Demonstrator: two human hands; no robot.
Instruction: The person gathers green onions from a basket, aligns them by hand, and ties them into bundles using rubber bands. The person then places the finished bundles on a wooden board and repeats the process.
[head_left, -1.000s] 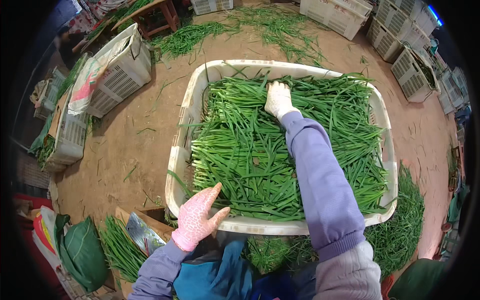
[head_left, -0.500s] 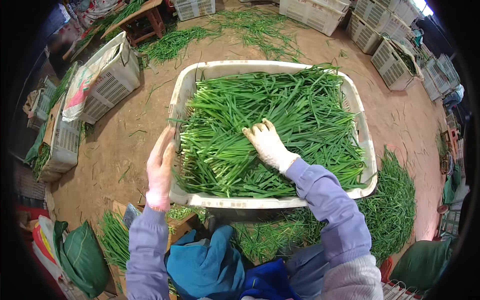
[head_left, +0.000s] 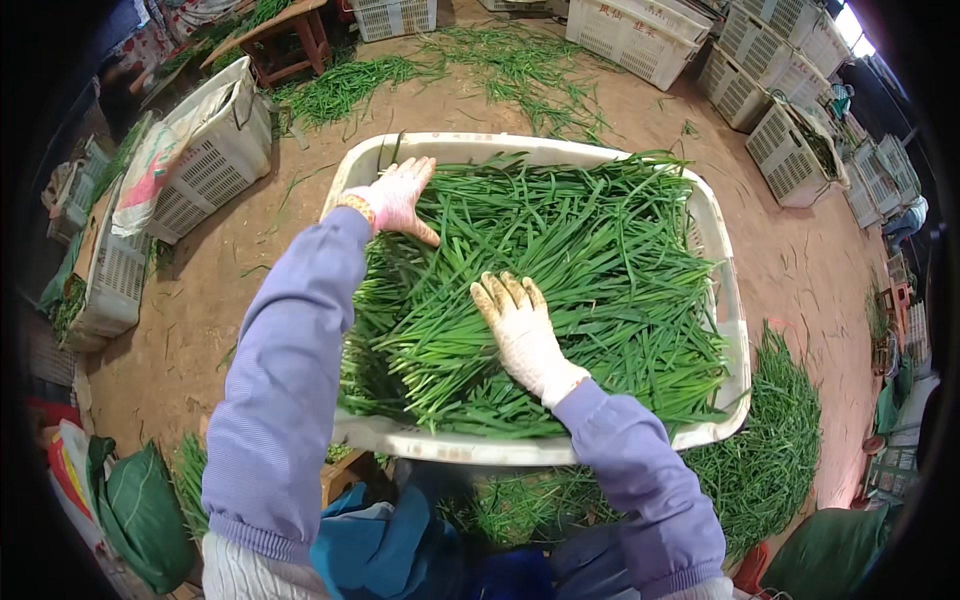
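Note:
A large white plastic crate (head_left: 742,345) in front of me is filled with garlic chives (head_left: 610,290), long flat green leaves with paler stem ends toward the left. My left hand (head_left: 399,199), in a whitish-pink glove, reaches over the crate's far left corner. Its fingers are spread, thumb apart, against the chives there, and it grips nothing. Near the middle of the heap lies my right hand (head_left: 522,335), palm down, in a white glove with soiled brownish-yellow fingertips. Those fingers stretch out flat on the leaves. Dark gaps show among the chives by the left wall.
Loose chives (head_left: 780,440) are heaped on the floor right of the crate. More greens (head_left: 350,88) lie scattered beyond it, by a wooden bench (head_left: 290,38). White crates (head_left: 215,150) stand at left, others (head_left: 640,38) at the back and right. A green sack (head_left: 150,520) sits lower left.
My left hand has moved from outside the crate's left wall up over its far left corner. My right hand has flattened and shifted slightly nearer. The left-side chives have moved away from the wall.

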